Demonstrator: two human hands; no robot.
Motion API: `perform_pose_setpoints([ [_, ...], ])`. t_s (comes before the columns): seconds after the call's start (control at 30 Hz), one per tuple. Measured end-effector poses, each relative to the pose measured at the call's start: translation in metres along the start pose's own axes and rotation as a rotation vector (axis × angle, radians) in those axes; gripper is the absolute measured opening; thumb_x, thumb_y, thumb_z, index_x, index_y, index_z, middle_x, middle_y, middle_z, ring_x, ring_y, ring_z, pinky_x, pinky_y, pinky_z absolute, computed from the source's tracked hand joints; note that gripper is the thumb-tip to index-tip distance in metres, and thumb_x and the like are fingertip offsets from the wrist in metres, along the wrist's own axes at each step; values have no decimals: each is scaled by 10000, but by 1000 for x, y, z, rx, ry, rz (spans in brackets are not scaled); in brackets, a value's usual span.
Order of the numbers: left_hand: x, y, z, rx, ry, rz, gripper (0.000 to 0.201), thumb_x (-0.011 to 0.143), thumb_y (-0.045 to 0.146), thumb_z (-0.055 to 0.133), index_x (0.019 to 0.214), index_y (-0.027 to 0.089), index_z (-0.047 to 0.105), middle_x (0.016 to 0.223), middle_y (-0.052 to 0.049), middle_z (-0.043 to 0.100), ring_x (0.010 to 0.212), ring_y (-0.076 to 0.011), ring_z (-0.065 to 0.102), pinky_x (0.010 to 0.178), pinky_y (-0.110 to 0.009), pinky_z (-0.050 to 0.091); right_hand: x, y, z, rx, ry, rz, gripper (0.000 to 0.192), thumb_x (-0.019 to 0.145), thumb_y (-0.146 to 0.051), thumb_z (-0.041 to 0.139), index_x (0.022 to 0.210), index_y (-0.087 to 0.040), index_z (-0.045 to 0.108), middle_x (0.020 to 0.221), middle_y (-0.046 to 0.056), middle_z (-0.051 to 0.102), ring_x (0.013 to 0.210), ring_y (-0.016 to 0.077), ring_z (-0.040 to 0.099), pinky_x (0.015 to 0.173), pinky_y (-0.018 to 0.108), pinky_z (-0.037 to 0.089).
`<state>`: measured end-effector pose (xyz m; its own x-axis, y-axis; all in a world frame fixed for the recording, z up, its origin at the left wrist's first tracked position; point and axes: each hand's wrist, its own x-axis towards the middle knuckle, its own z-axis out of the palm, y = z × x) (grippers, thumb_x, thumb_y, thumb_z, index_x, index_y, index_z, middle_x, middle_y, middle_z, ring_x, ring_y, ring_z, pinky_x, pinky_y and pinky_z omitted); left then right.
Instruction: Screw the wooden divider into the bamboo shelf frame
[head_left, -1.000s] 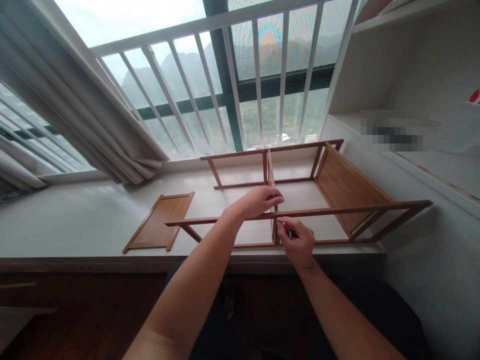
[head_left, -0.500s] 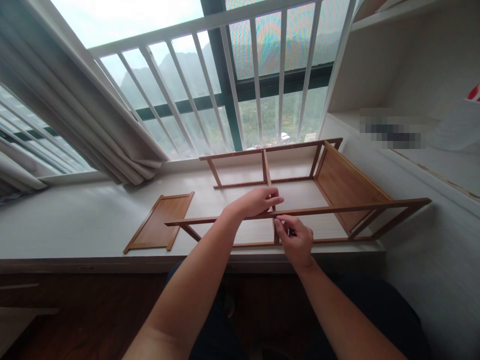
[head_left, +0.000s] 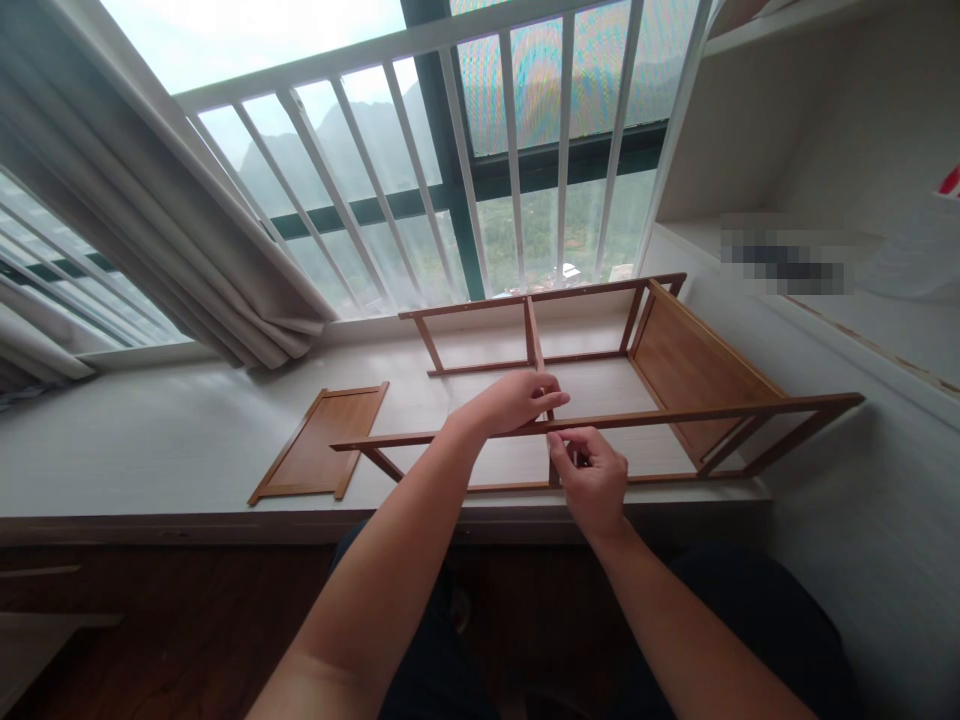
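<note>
A brown wooden frame (head_left: 712,411) lies on its side on the white window ledge, one panel (head_left: 705,370) fitted at its right end. My left hand (head_left: 517,400) reaches over the near rail, its fingers curled around the middle crossbar close to where the two meet. Just below that joint, on the rail's outer side, my right hand (head_left: 598,478) is closed, thumb and forefinger pinched together. Whatever is between those fingertips is too small to make out. A loose wooden panel (head_left: 322,440) lies flat on the ledge at the left, partly behind the frame's left end.
The white ledge (head_left: 150,440) ends in a front edge above a dark wooden floor (head_left: 187,610). White railings (head_left: 517,160) stand behind it before the window. A grey curtain (head_left: 225,240) hangs at the left; a white shelf unit (head_left: 885,340) borders the right.
Both hands keep their places at the joint. The right hand's fingers have shifted very slightly; the frame and the loose panel have stayed put.
</note>
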<state>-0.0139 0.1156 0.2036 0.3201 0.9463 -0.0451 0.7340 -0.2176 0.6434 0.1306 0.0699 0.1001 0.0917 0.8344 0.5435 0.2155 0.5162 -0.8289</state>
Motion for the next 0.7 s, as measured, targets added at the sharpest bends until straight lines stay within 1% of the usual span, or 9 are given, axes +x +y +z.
perform_pose_setpoints([
  [0.17,-1,0,0,2,-5,28,454,882,619,458,892,200,633,685,4,576,617,-140,491,570,-253,361,-4,1,4,101,-30,162,238,867,-385,635,760,-173,637,539,-49,503,479,101,415,477,227,353],
  [0.27,-1,0,0,-10,-3,38,448,885,615,456,936,207,634,693,6,585,621,-138,497,577,-251,370,-4,3,5,133,-20,194,266,866,-413,628,762,-169,629,549,-45,505,484,105,416,473,228,351],
  [0.4,-1,0,0,-11,9,18,443,886,604,463,942,199,634,687,4,581,612,-137,498,562,-249,369,-3,3,4,100,-16,174,278,862,-421,628,751,-167,643,552,-38,519,484,105,418,473,231,349],
  [0.5,-1,0,0,-7,21,8,427,886,592,472,911,195,628,685,2,587,601,-133,493,554,-246,369,-2,3,2,67,-25,135,269,869,-410,623,754,-169,652,547,-36,527,481,105,427,475,231,354],
  [0.7,2,-6,3,-57,5,-7,417,872,596,497,868,197,620,670,-9,633,573,-134,533,541,-250,383,-1,2,1,-29,-22,-18,204,872,-344,627,751,-182,653,512,-56,496,449,90,419,496,222,373],
])
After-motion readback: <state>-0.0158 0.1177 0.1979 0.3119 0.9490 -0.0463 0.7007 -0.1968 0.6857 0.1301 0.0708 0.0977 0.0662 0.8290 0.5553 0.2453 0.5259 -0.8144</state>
